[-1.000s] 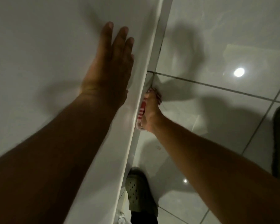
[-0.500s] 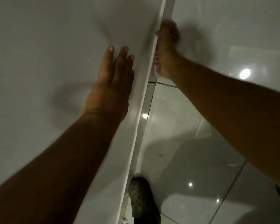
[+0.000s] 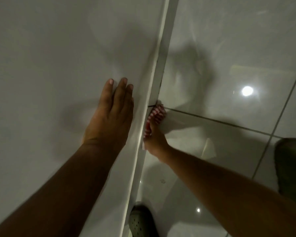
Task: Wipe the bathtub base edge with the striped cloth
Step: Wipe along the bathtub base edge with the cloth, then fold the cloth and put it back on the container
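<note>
Right hand (image 3: 155, 142) has pulled back toward me since half a second ago, when it was way up the far end. It's closed around the cloth (image 3: 155, 115), pressed against the tub base (image 3: 154, 93) where it meets the floor (image 3: 212, 151). Left hand (image 3: 109, 113) stays flat and open on the tub, holding nothing. Looks like a return stroke, so the wiping's mid-way.

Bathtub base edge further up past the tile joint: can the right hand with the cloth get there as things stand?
Probably yes. The right hand presses the striped cloth against the bathtub base edge, and that strip ahead looks bare, nothing blocking it.
</note>
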